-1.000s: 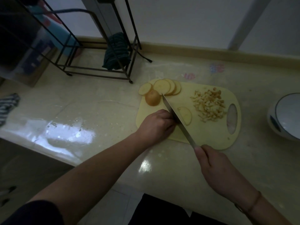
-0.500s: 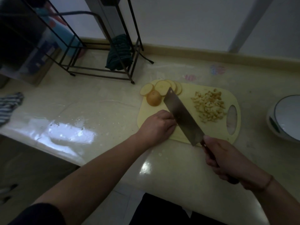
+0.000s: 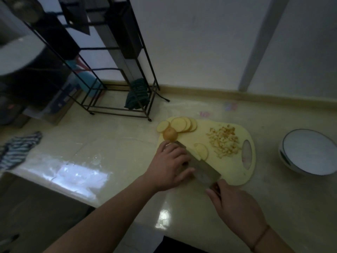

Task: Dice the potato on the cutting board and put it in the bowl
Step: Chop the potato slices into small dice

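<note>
Fingers of left hand (image 3: 169, 164) lie flat (palm down) beside cleaver (image 3: 197, 166).

Two bare forearms reach into view from the bottom edge, one on each side. The left hand (image 3: 168, 165) and its forearm are uncovered from the fingers back to the lower left corner of the view; no sleeve, ring or watch shows on it in the dim light. The right hand (image 3: 237, 207) is likewise bare, and a thin brownish cord bracelet (image 3: 259, 238) circles its wrist as a single narrow band. Between the two arms, at the bottom edge, a dark garment (image 3: 180, 246) on the person's body shows as a near-black patch with no visible pattern or detail.
</note>
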The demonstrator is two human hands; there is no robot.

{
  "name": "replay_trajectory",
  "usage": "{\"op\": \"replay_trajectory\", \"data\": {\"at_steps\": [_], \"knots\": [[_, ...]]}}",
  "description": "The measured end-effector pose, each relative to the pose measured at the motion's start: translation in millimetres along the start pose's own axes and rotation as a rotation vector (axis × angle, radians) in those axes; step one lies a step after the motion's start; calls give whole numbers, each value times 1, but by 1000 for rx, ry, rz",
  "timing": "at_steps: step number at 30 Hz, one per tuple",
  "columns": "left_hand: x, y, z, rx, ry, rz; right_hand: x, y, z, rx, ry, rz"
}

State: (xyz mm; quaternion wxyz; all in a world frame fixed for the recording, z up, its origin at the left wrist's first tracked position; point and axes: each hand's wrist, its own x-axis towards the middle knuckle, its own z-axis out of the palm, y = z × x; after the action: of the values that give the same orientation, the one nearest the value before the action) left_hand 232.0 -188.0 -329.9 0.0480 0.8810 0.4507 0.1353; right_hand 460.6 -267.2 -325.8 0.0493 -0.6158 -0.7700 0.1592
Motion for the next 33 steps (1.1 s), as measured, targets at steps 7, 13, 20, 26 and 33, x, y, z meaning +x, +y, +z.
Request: {"op": "replay_trajectory", "data": {"at_steps": [7, 13, 20, 26, 33], "knots": [[18, 6, -6, 66, -265, -78, 0, -3, 2, -53, 190, -13], [27, 8, -10, 117, -391, -109, -4, -8, 6, -33, 133, -34], [43, -42, -49, -192, 18, -227, -29, 0, -24, 212, -70, 92], [58, -70, -41, 91, -61, 333, -62, 29, -44, 617, 206, 291], [102, -43, 25, 261, -451, 666, -62, 30, -50, 837, 117, 588]]}}
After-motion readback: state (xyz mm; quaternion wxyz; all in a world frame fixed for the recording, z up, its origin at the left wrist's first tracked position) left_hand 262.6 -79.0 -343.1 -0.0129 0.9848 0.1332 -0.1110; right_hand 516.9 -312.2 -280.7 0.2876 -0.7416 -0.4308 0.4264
